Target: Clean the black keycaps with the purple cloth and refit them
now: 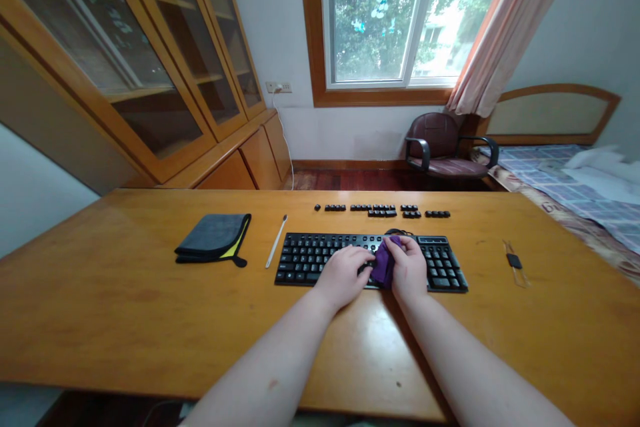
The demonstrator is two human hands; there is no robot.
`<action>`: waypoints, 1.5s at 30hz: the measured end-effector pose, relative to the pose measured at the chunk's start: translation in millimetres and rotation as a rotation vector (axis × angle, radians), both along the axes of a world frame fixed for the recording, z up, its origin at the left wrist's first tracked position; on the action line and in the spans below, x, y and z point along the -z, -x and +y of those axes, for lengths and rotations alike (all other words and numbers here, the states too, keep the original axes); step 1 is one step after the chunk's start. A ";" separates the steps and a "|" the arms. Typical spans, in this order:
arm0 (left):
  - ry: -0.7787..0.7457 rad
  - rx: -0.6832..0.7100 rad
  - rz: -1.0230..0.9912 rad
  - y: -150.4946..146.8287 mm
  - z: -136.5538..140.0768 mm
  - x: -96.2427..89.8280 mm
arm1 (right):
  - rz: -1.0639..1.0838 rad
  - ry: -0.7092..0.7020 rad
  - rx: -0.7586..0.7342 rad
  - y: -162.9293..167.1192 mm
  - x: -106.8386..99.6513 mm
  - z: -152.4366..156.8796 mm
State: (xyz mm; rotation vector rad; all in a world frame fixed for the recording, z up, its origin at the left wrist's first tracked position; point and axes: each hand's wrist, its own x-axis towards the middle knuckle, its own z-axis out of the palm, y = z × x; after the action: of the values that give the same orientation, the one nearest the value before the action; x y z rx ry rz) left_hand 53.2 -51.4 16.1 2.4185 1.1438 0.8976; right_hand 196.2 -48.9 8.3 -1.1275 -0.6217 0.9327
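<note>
A black keyboard (pixel 305 259) lies across the middle of the wooden desk, its centre partly covered by both hands. In my right hand (pixel 411 270) is a bunched purple cloth (pixel 384 263), pinched between thumb and fingers over the keyboard's right half. My left hand (pixel 345 273) is just left of the cloth, its fingers curled and thumb and fingertips close together. Something small and dark shows between them, too small to tell from the keys behind. Beyond the keyboard sit several loose black keycaps (pixel 384 213) in short rows.
Left of the keyboard lie a white toothbrush (pixel 277 242) and a folded grey cloth (pixel 213 235) with a yellow underside. A small black wire tool (pixel 514 261) rests on the desk (pixel 150 320) at right. An office chair (pixel 440 147) stands beyond the desk.
</note>
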 end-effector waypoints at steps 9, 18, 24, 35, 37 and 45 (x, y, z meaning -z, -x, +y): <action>0.073 -0.234 -0.010 26.9 55.3 -24.0 | 0.020 -0.011 -0.051 -1.3 10.2 3.9; 0.070 -0.052 0.183 27.9 60.1 -5.3 | -0.025 -0.001 -0.072 -0.7 4.9 1.7; 0.127 -0.076 0.151 29.6 59.3 -3.6 | -0.026 0.013 -0.067 -0.6 5.9 2.1; 0.008 0.002 0.230 30.4 55.7 -4.2 | -0.012 0.003 -0.071 -1.0 10.0 3.9; 0.004 0.007 0.228 30.2 55.6 -3.5 | -0.016 0.007 -0.072 -1.0 9.8 3.7; 0.049 -0.037 0.181 27.7 55.2 -0.9 | -0.038 0.006 -0.079 -1.1 7.9 3.0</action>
State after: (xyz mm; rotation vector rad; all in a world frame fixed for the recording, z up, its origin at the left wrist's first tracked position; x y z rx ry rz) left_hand 25.5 3.7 17.0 2.4863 1.2614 0.6638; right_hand 197.3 -45.9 0.3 -1.1352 -0.6995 0.9833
